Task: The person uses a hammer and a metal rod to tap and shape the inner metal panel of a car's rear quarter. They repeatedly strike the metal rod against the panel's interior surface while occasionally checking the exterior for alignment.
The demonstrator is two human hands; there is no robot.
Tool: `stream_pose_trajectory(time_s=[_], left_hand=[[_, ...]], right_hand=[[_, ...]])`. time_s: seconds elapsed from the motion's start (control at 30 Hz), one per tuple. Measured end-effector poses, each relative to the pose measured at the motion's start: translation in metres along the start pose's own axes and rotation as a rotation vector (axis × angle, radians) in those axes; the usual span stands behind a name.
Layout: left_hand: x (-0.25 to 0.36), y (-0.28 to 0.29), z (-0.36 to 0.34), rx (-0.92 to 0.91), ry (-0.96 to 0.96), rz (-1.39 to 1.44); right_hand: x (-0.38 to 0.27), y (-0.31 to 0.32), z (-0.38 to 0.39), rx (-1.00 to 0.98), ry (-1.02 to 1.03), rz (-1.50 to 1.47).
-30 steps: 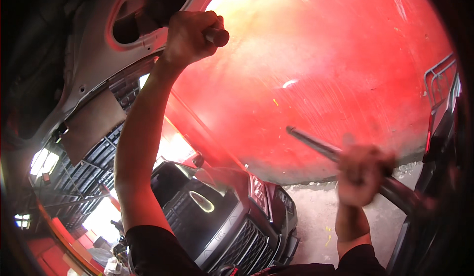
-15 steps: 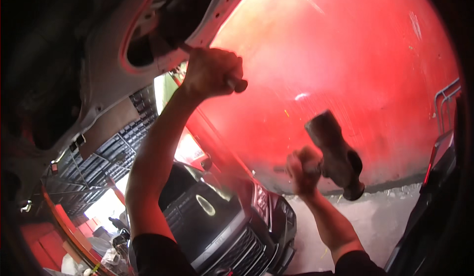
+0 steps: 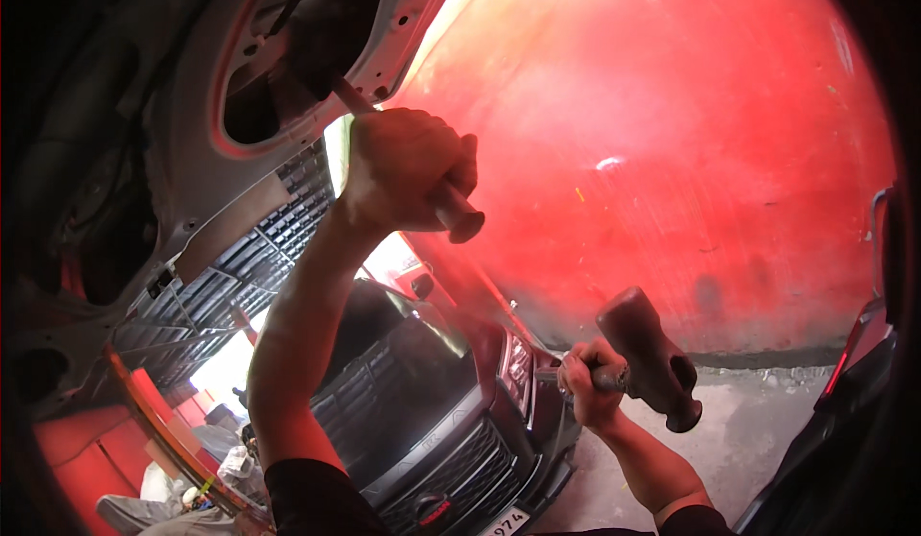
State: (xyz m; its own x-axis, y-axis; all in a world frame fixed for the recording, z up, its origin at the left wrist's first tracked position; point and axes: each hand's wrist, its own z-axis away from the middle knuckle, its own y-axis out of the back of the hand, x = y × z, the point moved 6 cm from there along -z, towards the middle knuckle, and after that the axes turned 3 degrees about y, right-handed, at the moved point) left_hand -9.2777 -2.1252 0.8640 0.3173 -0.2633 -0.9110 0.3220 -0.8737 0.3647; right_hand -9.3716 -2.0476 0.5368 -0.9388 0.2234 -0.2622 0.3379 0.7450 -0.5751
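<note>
We hold our left hand (image 3: 408, 166) just below the lower edge of a raised grey metal panel (image 3: 197, 166), its fingers clamped around a metal bar (image 3: 463, 224). The bar slants up to the panel, and its upper part shows beyond our knuckles beside the panel's dark rounded opening (image 3: 307, 66); we cannot tell whether the tip touches metal or sits inside the hole. The broad, flared butt of the bar points down and away from the panel, to the right.

Well apart from the panel, to the lower right of it, our right hand (image 3: 593, 387) has its fingers closed on a heavy hammer (image 3: 648, 349). We grip the handle close to the head, and a short stretch of handle shows between hand and head. The head is tilted, its wider end turned up toward the panel's side, and it is apart from the bar.

Below the panel we see the front of a dark car (image 3: 408, 392), partly behind our left arm. A red wall (image 3: 633, 152) rises to the right of the panel, and a grey floor (image 3: 739, 430) lies below and to the right of it.
</note>
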Motion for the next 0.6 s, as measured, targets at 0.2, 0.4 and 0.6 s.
stream_pose_trajectory(time_s=[0.2,0.4,0.6], left_hand=[[-0.016,0.012,0.004,0.075,0.002,-0.029],[-0.029,0.018,0.018,0.059,-0.015,-0.096],[-0.026,0.011,0.023,0.018,-0.036,0.024]], right_hand=[[-0.042,0.002,0.004,-0.156,-0.075,0.086],[-0.067,-0.017,-0.016,-0.310,-0.124,0.435],[-0.064,-0.049,-0.011,-0.904,0.386,1.229]])
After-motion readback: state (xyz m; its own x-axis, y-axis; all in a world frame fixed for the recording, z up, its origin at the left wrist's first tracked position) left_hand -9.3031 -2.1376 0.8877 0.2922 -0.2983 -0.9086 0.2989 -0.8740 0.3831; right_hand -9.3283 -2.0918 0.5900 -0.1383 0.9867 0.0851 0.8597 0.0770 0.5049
